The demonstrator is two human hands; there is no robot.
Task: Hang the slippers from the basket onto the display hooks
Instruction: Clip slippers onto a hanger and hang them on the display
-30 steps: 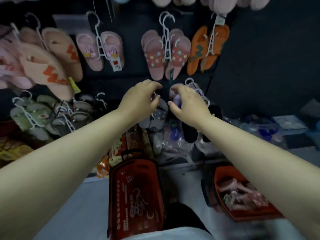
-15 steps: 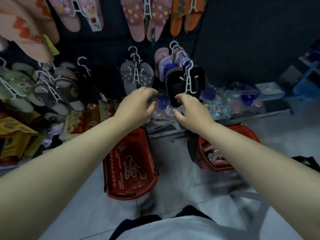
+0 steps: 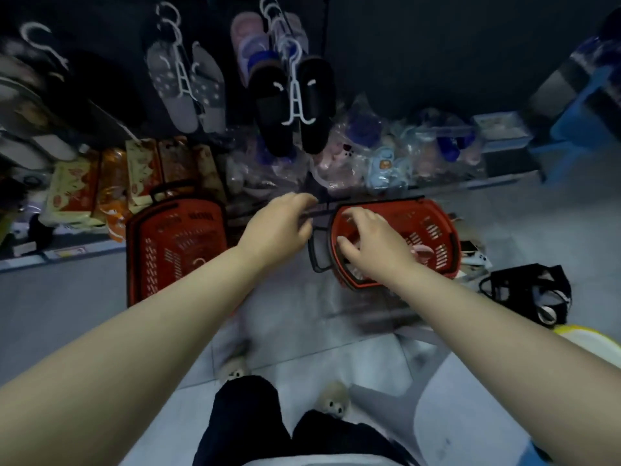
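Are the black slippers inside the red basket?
No, the black slippers hang on a white hanger up on the display, well above the red basket under the right hand.

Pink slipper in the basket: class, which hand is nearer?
Right. The right hand is over the basket, beside the pink slipper; the left hand is outside the rim.

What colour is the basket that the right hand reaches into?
The basket is red with a black rim and handles, best seen in the head view.

The left basket stands on the floor beside the right basket; slippers hang above, behind both.
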